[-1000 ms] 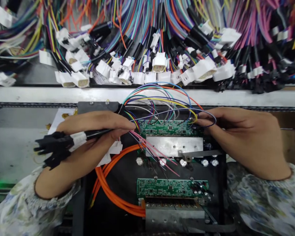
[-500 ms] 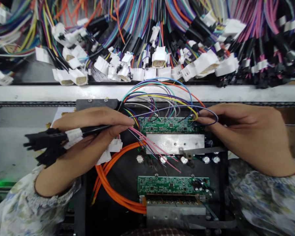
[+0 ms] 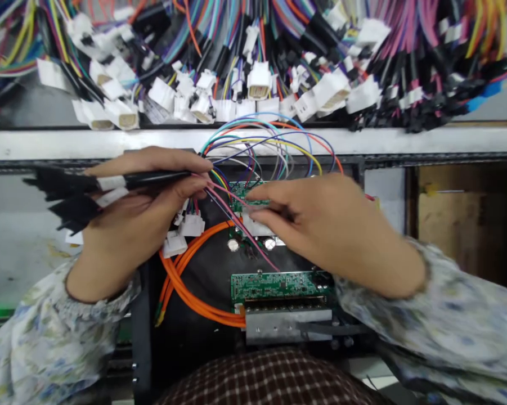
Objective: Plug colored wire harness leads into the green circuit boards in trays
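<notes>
My left hand (image 3: 126, 225) is closed on a wire harness (image 3: 158, 179) in a black sleeve, its black connectors (image 3: 67, 188) sticking out to the left. Pink wires (image 3: 253, 239) and a dark one leave the sleeve near my fingertips. My right hand (image 3: 329, 225) pinches the end part of one pink wire over the upper green circuit board (image 3: 236, 188), covering much of that board and its metal plate. Behind both hands, thin coloured wires (image 3: 274, 138) arch from a bundle down to the upper board. The lower green circuit board (image 3: 274, 284) lies nearer to me.
Thick orange cables (image 3: 189, 301) curve left of the boards inside a black housing. White connectors (image 3: 192, 225) hang under my left hand. A metal rail (image 3: 152, 140) runs behind, with many harnesses and white connectors (image 3: 259, 81) beyond it. A metal block (image 3: 287, 326) adjoins the lower board.
My right hand has let go of the purple wire at the upper board's right end and moved left onto a pink wire. My left hand keeps the harness. The view has shifted somewhat.
</notes>
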Demonstrator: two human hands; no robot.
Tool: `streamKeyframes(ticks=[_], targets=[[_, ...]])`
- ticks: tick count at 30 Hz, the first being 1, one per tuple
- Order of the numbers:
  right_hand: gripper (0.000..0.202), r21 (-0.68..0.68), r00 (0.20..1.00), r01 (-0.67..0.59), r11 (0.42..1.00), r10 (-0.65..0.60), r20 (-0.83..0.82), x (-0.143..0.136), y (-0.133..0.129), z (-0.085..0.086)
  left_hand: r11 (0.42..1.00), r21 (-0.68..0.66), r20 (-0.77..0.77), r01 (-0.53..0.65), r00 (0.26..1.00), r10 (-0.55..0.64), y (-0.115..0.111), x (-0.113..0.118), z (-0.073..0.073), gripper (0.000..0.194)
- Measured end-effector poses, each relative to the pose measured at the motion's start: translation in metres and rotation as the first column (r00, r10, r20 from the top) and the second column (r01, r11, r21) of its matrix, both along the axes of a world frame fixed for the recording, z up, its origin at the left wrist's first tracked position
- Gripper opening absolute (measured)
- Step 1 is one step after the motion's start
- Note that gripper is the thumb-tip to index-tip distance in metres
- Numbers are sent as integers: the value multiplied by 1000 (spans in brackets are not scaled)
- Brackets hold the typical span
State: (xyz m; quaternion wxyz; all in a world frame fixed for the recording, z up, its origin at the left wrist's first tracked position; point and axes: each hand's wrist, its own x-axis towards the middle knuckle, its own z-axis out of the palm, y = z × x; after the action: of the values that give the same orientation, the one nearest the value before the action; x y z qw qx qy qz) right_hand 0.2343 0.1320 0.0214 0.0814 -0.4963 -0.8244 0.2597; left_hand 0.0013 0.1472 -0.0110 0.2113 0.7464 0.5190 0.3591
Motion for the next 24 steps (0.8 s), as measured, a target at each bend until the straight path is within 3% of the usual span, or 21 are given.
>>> streamKeyframes(ticks=[2,4,6,8,10,11,13,19,24], targets=[[14,-95,997,-83,992,83,-2,-8,8,-3,999,13,26,36,999,-36,3,-1,-3,9],[12,-248,973,-227,942,207,-105,-2,15,0,997,44,60,67,996,-70,4,-1,-4,14],[9,-303,954,-260,917,194,-230,7,19,2,996,61,81,61,995,-66,2,0,-2,17],[7,-213,970,-34,976,-20,-244,9,21,-2,997,57,55,57,997,-60,-1,2,3,15],[6,-57,954,216,975,-223,-201,4,22,-13,997,42,-29,61,998,-60,-5,3,8,14],[5,-9,952,257,966,-255,-170,0,22,-19,997,40,-75,63,995,-60,-7,3,10,13],[2,21,965,234,972,-230,-123,-7,22,-30,999,-1,-114,45,993,-45,-8,3,11,12],[5,92,977,206,974,-199,-82,-8,20,-36,970,-244,69,-8,997,26,-2,-1,3,12],[8,105,994,92,990,-86,-60,-2,19,-30,975,-224,20,-9,1000,14,0,-4,2,12]])
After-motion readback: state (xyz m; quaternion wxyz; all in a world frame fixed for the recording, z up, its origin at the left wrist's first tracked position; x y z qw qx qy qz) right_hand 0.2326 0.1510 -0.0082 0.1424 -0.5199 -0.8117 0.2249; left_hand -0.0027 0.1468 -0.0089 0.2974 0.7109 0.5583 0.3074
